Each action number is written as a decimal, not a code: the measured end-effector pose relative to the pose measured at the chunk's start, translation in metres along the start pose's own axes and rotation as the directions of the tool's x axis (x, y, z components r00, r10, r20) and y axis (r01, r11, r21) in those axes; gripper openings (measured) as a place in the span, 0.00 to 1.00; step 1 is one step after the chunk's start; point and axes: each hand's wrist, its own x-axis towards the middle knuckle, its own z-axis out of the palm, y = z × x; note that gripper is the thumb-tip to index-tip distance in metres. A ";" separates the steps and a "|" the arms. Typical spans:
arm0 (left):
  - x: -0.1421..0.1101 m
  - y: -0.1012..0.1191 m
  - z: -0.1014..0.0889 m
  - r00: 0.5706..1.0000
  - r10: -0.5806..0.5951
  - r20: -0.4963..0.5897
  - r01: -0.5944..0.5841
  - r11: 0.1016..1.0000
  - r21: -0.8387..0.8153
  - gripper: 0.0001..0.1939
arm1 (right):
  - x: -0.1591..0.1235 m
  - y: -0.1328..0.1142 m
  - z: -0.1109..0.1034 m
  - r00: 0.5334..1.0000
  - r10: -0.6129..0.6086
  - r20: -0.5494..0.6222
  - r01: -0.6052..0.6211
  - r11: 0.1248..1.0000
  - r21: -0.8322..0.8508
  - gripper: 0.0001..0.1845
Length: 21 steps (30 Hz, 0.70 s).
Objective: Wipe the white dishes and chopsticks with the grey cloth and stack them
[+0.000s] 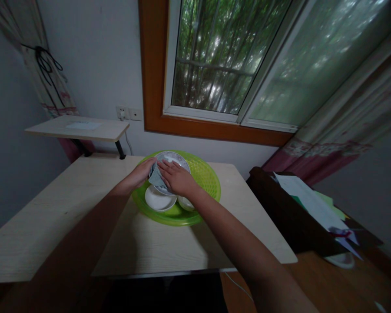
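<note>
A white plate [174, 160] with a patterned rim is tilted above a green plastic basket [210, 174]. My left hand [142, 172] grips its left edge, along with part of a grey-blue cloth [157, 178]. Fingers extended, my right hand [177, 177] presses the cloth against the plate's face; its fingertips lie near the cloth's upper edge. Below the plate, a small white dish [159, 201] rests in the basket. Another white dish [185, 203] sits to its right, partly hidden by my right wrist.
The basket stands on a pale wooden table [247, 217] below a window [221, 65]. A raised shelf [81, 128] with a paper on it stands at the back left. At the right, papers [309, 200] lie on a dark piece of furniture [270, 204].
</note>
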 end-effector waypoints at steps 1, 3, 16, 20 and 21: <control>0.000 0.000 0.001 1.000 0.006 -0.002 -0.006 1.000 0.010 0.15 | 0.000 0.000 -0.001 1.000 0.026 0.000 -0.026 1.000 -0.015 0.26; -0.001 0.001 0.002 1.000 0.027 -0.003 -0.027 0.999 0.024 0.15 | 0.000 -0.001 -0.004 0.996 0.085 0.009 -0.084 0.995 -0.047 0.26; -0.005 0.001 -0.003 0.990 0.029 -0.140 -0.019 0.997 0.068 0.22 | -0.005 0.007 -0.013 0.918 0.387 0.083 -0.362 0.906 -0.219 0.23; -0.006 0.002 -0.004 0.967 0.056 -0.250 -0.039 0.997 0.070 0.22 | -0.005 0.003 -0.022 0.900 0.420 0.117 -0.384 0.892 -0.239 0.15; -0.006 0.003 -0.003 0.961 0.058 -0.269 -0.041 0.997 0.068 0.22 | -0.005 0.001 -0.025 0.897 0.424 0.123 -0.387 0.889 -0.245 0.15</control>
